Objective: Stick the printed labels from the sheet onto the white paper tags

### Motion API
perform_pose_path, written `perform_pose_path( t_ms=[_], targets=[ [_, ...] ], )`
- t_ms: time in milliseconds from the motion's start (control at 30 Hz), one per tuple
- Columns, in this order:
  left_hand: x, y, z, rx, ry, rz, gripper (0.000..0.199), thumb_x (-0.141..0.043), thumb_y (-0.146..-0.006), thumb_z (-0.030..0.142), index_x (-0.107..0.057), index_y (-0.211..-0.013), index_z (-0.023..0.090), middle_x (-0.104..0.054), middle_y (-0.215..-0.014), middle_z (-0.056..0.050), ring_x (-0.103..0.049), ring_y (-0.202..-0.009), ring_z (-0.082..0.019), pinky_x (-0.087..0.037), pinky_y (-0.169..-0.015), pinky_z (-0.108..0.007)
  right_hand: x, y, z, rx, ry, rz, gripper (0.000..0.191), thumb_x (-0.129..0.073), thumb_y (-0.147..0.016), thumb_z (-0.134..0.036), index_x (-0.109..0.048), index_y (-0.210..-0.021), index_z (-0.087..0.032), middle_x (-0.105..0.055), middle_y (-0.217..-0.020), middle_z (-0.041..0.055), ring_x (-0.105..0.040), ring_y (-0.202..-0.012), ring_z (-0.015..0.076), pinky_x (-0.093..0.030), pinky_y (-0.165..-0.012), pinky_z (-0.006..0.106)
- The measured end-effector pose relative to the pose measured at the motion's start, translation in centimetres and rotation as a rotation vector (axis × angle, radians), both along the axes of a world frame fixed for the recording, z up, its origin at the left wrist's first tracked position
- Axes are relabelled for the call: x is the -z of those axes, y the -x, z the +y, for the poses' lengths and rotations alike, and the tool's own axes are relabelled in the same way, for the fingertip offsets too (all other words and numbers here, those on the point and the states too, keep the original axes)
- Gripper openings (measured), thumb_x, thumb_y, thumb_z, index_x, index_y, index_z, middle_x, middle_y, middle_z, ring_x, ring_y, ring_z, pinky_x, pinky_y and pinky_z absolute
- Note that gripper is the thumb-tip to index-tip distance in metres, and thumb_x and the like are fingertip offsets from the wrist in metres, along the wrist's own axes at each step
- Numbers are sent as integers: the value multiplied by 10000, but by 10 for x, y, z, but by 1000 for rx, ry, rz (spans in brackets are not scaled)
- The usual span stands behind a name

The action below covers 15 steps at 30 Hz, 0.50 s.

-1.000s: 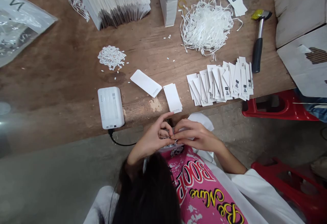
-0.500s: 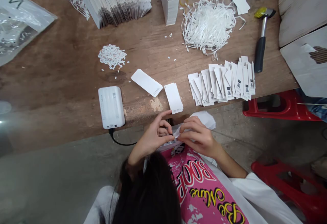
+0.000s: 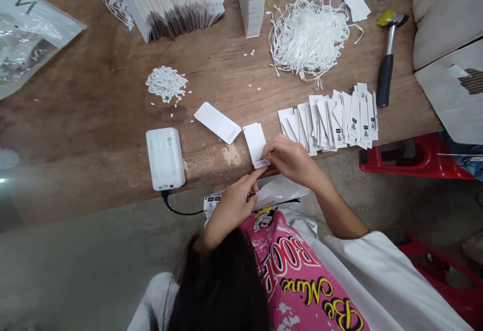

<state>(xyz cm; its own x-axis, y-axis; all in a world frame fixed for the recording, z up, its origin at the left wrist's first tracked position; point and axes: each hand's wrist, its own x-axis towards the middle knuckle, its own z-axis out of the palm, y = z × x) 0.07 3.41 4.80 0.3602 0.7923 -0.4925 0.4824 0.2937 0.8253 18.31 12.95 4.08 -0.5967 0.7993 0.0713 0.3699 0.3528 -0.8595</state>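
A stack of white cards (image 3: 255, 142) lies near the table's front edge. Over its near end, my right hand (image 3: 294, 162) has its fingertips pinched; a small dark sticker (image 3: 261, 159) shows faintly there, partly covered by the fingers. My left hand (image 3: 234, 205) reaches its index finger to the stack's near edge, while its other fingers are curled on a sticker strip. Black-and-white labels (image 3: 212, 202) show at the strip's left end, and its white backing (image 3: 281, 190) spreads to the right below the table edge. A single white card (image 3: 218, 122) lies left of the stack.
Labelled cards (image 3: 328, 122) overlap at right, beside a hammer (image 3: 385, 64). Behind are white string loops (image 3: 309, 34), a block of cards (image 3: 251, 4) and a long card row (image 3: 173, 1). Small white pieces (image 3: 166, 83) and a cabled white device (image 3: 165, 159) sit left.
My right hand has moved up from the sticker strip to the near end of the card stack. My left hand has shifted slightly, its index finger now pointing at the stack's edge.
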Motion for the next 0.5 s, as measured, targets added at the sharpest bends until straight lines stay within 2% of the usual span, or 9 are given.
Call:
perform_pose_path(
  t_ms=[167,500],
  targets=[
    [-2,-5,2,39,-11,73,743,-460,-781,37,-327,-1463,300,-563,-900,-8,-545,-842,-170,-442,-856,-320,9,6,8,-68,-13,-94,171,-490,-855,-40,-577,-823,-183,-613,-819,49,-530,-825,186,-438,-699,300],
    [1,-4,1,50,3,99,732,-455,-785,35,-337,-1457,299,-556,-910,-12,-548,-850,-174,-450,-855,-317,11,10,6,-74,25,-166,173,-475,-861,-36,-575,-816,-170,-587,-815,56,-520,-828,186,-427,-715,298]
  ],
)
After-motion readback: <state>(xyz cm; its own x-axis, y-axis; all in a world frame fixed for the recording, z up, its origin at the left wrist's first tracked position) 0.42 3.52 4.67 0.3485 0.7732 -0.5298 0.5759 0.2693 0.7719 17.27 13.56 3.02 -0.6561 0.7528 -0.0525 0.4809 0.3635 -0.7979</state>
